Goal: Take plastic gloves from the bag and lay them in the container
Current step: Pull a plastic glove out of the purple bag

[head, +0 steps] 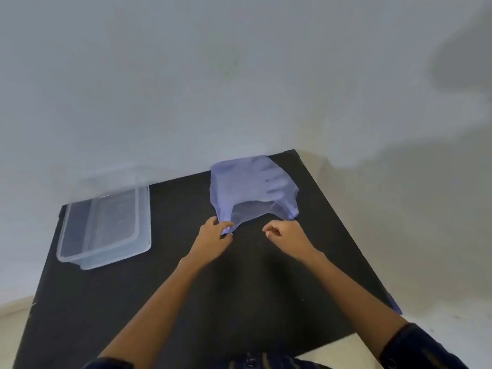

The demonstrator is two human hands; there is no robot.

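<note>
A translucent blue plastic bag lies on the black table near its far edge, mouth toward me. The outline of a glove shows through the bag's upper part. My left hand pinches the near left corner of the bag's opening. My right hand hovers just below the right side of the opening, fingers curled and nothing visibly in them. A clear rectangular plastic container stands at the table's left, apart from both hands, with nothing visible inside it.
A pale wall rises directly behind the table's far edge. The table's right edge runs diagonally past the bag. A strip of blue plastic sticks out at the table's right edge. Pale floor shows at the lower left and right.
</note>
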